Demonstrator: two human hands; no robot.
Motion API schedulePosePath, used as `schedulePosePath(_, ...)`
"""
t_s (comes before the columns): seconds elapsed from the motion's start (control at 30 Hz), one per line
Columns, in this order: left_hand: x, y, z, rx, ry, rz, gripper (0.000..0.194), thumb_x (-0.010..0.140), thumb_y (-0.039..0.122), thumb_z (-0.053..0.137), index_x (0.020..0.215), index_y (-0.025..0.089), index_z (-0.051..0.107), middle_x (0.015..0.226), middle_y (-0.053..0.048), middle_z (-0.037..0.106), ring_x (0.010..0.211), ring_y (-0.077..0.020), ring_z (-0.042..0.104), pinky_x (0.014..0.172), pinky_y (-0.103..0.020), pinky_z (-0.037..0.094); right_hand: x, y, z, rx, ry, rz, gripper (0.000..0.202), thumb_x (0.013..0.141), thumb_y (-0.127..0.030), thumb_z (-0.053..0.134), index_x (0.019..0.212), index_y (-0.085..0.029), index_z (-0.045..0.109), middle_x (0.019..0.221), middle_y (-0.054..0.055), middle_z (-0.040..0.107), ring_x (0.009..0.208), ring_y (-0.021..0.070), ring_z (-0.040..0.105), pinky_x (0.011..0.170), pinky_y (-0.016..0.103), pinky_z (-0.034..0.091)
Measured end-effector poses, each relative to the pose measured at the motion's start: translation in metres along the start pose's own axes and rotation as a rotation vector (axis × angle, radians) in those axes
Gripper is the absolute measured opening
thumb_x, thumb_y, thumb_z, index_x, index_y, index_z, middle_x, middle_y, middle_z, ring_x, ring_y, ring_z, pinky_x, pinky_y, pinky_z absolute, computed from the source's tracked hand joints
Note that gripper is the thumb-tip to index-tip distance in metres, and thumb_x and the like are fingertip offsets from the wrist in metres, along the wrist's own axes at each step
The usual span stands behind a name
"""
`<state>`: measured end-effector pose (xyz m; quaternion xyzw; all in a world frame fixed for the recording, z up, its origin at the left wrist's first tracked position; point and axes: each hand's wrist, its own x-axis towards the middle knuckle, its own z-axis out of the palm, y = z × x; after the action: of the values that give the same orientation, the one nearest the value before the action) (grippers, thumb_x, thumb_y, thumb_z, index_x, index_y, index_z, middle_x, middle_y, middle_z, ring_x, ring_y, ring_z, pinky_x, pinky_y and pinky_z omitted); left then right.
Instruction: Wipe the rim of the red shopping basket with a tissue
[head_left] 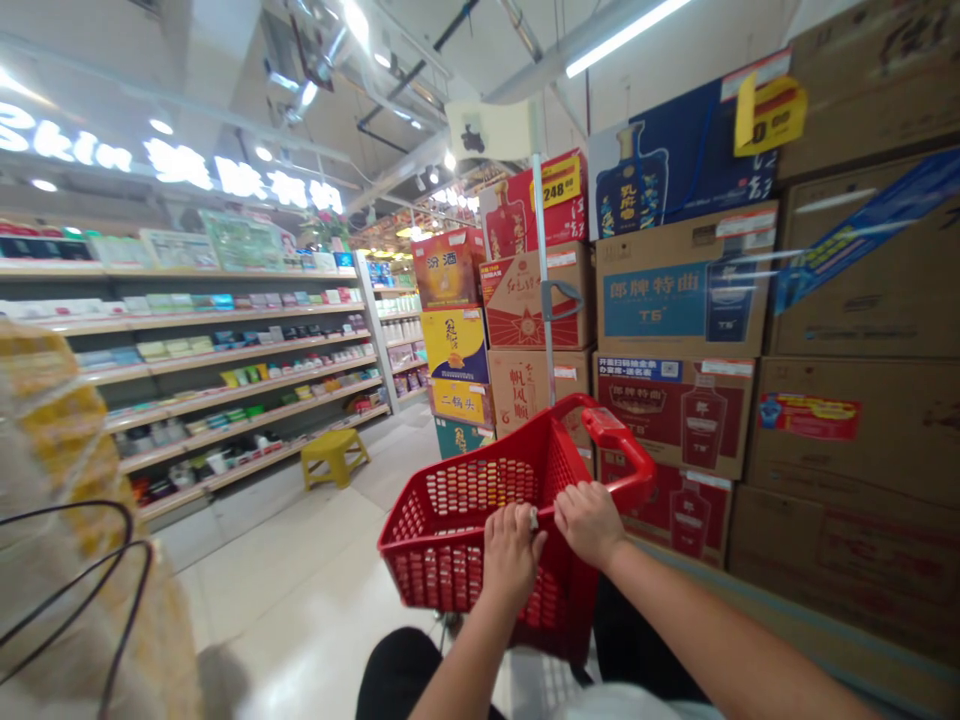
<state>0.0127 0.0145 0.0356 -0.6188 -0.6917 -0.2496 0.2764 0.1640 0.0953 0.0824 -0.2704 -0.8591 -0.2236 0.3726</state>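
Note:
A red plastic shopping basket on wheels stands in front of me, tilted, with nothing visible inside. My left hand is closed over its near rim. Beside it, my right hand grips the same rim just below the red handle. A grey pole with a grip rises behind the basket.
Stacked cardboard liquor boxes wall off the right side. Long shelves of goods run along the left, with a yellow stool on the pale tiled floor. A blurred yellow-and-white object with black cords sits at the near left.

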Motion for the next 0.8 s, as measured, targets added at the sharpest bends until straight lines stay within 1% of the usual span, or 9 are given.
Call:
schedulePosePath(0.1, -0.008, 0.002, 0.003, 0.005, 0.042, 0.0, 0.042, 0.091, 0.038, 0.043, 0.129, 0.021, 0.042, 0.126, -0.01, 0.049, 0.118, -0.0261, 0.041, 0.102, -0.045, 0.026, 0.001, 0.002, 0.001, 0.007, -0.007, -0.004, 0.016, 0.085, -0.025, 0.05, 0.071, -0.02, 0.055, 0.07, 0.003, 0.055, 0.072, 0.0184, 0.041, 0.072, 0.035, 0.022)
schedulePosePath(0.2, 0.007, 0.003, -0.004, -0.012, -0.082, -0.076, 0.033, 0.095, 0.038, 0.033, 0.114, 0.02, 0.052, 0.104, -0.008, 0.058, 0.097, -0.023, 0.052, 0.089, -0.04, 0.037, 0.002, 0.003, 0.001, 0.007, -0.007, 0.0, 0.016, 0.085, -0.026, 0.05, 0.071, -0.02, 0.056, 0.07, 0.003, 0.055, 0.072, 0.0183, 0.041, 0.072, 0.035, 0.022)
schedulePosePath(0.27, 0.019, 0.001, -0.01, -0.034, -0.182, -0.092, 0.035, 0.096, 0.037, 0.025, 0.1, 0.02, 0.056, 0.09, -0.006, 0.06, 0.083, -0.0206, 0.055, 0.078, -0.036, 0.04, 0.002, 0.002, 0.001, 0.005, -0.009, -0.001, 0.017, 0.085, -0.026, 0.05, 0.071, -0.02, 0.056, 0.069, 0.003, 0.055, 0.072, 0.0182, 0.042, 0.071, 0.034, 0.022)
schedulePosePath(0.33, 0.022, -0.001, -0.013, -0.044, -0.211, -0.067, 0.036, 0.096, 0.038, 0.026, 0.094, 0.02, 0.057, 0.086, -0.005, 0.06, 0.082, -0.0201, 0.055, 0.076, -0.034, 0.041, 0.001, 0.002, 0.001, 0.002, -0.008, -0.004, 0.017, 0.086, -0.026, 0.049, 0.071, -0.019, 0.056, 0.069, 0.003, 0.055, 0.072, 0.0182, 0.042, 0.071, 0.034, 0.022)
schedulePosePath(0.47, 0.003, -0.002, -0.003, 0.005, -0.02, 0.047, 0.037, 0.091, 0.041, 0.041, 0.121, 0.02, 0.048, 0.116, -0.01, 0.053, 0.113, -0.0265, 0.045, 0.097, -0.042, 0.033, 0.001, 0.002, 0.002, -0.003, 0.004, 0.0, 0.018, 0.086, -0.025, 0.049, 0.071, -0.019, 0.057, 0.07, 0.004, 0.055, 0.073, 0.0183, 0.042, 0.072, 0.034, 0.022)
schedulePosePath(0.53, -0.003, -0.001, 0.001, 0.028, 0.033, 0.058, 0.043, 0.091, 0.04, 0.043, 0.128, 0.019, 0.042, 0.123, -0.012, 0.049, 0.118, -0.028, 0.041, 0.099, -0.044, 0.031, 0.001, 0.003, 0.003, -0.001, 0.001, -0.003, 0.018, 0.086, -0.025, 0.049, 0.071, -0.019, 0.057, 0.07, 0.004, 0.055, 0.073, 0.0183, 0.042, 0.072, 0.034, 0.022)
schedulePosePath(0.6, 0.001, -0.001, 0.0, 0.028, -0.023, 0.017, 0.038, 0.092, 0.041, 0.038, 0.122, 0.019, 0.047, 0.114, -0.011, 0.054, 0.107, -0.0263, 0.049, 0.093, -0.042, 0.036, 0.001, 0.003, 0.003, 0.007, -0.008, -0.004, 0.017, 0.086, -0.025, 0.048, 0.072, -0.019, 0.057, 0.07, 0.004, 0.055, 0.073, 0.0185, 0.042, 0.072, 0.035, 0.022)
schedulePosePath(0.7, 0.017, 0.001, -0.008, 0.006, -0.183, -0.066, 0.039, 0.095, 0.042, 0.026, 0.103, 0.018, 0.056, 0.092, -0.008, 0.059, 0.084, -0.0221, 0.055, 0.077, -0.036, 0.041, 0.001, 0.003, 0.002, 0.021, -0.03, 0.0, 0.018, 0.087, -0.026, 0.047, 0.073, -0.02, 0.056, 0.071, 0.004, 0.056, 0.074, 0.0191, 0.042, 0.072, 0.035, 0.022)
schedulePosePath(0.8, 0.019, 0.005, -0.011, -0.007, -0.173, -0.038, 0.04, 0.095, 0.044, 0.028, 0.105, 0.018, 0.056, 0.096, -0.009, 0.059, 0.091, -0.0235, 0.055, 0.081, -0.037, 0.041, 0.0, 0.003, 0.002, 0.024, -0.042, 0.006, 0.017, 0.087, -0.027, 0.047, 0.074, -0.02, 0.055, 0.073, 0.004, 0.056, 0.075, 0.0195, 0.042, 0.072, 0.036, 0.022)
